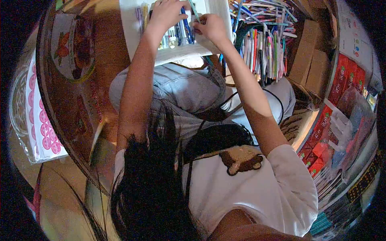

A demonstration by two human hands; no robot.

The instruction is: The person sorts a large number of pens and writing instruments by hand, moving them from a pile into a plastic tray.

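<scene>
A white tray (165, 60) lies at the top centre above my lap, with several pens and small bottles in it. Over its upper part reaches my left hand (167, 15), fingers partly bent above the pens; what lies under the fingertips is hidden. My right hand (212, 28) is at the tray's right side, thumb and index finger closed at the lower end of a pale green pen (194, 9). Dark blue pens (185, 30) stand side by side between the two hands. A small clear bottle (172, 42) is near the tray's front edge.
A basket of upright pens (263, 54) stands right of the tray, more pens piled behind it. Farther right are a cardboard box (315, 72) and red boxes (341, 80). Pink-printed sheets (48, 132) lie at the far left. My crossed legs (181, 86) are below the tray.
</scene>
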